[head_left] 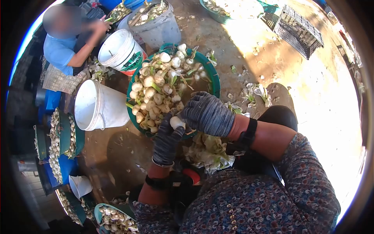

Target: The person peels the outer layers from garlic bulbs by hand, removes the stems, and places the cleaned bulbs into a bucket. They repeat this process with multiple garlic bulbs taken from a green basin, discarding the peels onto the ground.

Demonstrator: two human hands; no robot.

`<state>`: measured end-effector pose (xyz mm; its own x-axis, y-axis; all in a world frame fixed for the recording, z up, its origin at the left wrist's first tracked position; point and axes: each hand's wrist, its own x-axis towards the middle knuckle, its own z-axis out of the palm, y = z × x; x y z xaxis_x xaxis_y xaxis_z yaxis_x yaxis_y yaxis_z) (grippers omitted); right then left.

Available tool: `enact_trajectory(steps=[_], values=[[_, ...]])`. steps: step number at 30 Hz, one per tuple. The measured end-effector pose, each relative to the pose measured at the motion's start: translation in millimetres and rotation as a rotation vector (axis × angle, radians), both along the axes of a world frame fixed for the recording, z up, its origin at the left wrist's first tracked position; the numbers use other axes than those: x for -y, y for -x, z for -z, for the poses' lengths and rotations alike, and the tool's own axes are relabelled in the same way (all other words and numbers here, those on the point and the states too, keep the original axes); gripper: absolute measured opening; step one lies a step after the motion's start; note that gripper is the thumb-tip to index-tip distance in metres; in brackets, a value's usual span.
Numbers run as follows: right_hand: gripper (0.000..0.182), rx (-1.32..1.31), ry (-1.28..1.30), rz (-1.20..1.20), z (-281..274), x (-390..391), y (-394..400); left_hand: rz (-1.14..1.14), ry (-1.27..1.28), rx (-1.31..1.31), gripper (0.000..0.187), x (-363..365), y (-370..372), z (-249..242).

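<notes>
A white garlic bulb (177,122) is held between my two grey-gloved hands, above the near edge of a green basin (215,80). My left hand (168,136) is closed around the bulb from the left and below. Curled fingers of my right hand (208,115) pinch at the bulb's right side, and the fingertips are partly hidden. Many garlic bulbs (156,97) with short green stems fill much of the basin. Loose pale peelings (210,152) lie below my right hand, by my legs.
A white bucket (87,105) stands left of the basin, another bucket (117,50) behind it. A co-worker in a blue shirt (58,52) sits at upper left. A black crate (298,31) lies at upper right. Garlic-filled basins (115,218) line the left side.
</notes>
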<state>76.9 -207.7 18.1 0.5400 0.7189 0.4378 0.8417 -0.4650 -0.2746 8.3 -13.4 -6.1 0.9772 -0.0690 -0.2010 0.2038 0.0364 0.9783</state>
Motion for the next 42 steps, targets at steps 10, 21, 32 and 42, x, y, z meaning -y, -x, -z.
enact_trajectory(steps=[10,21,32,42], values=[[0.016,-0.769,-0.151,0.244,-2,-7,9,0.200,-0.561,0.271,0.063,5,9,-2],[0.021,-0.800,-0.223,0.331,20,-13,7,0.143,-0.272,0.167,0.058,7,7,-7],[0.025,-0.446,-0.226,0.175,8,-8,19,0.069,-0.169,-0.124,0.052,2,2,-10],[0.028,-0.961,-0.315,0.279,21,-8,4,0.092,-0.424,0.416,0.059,1,-4,4]])
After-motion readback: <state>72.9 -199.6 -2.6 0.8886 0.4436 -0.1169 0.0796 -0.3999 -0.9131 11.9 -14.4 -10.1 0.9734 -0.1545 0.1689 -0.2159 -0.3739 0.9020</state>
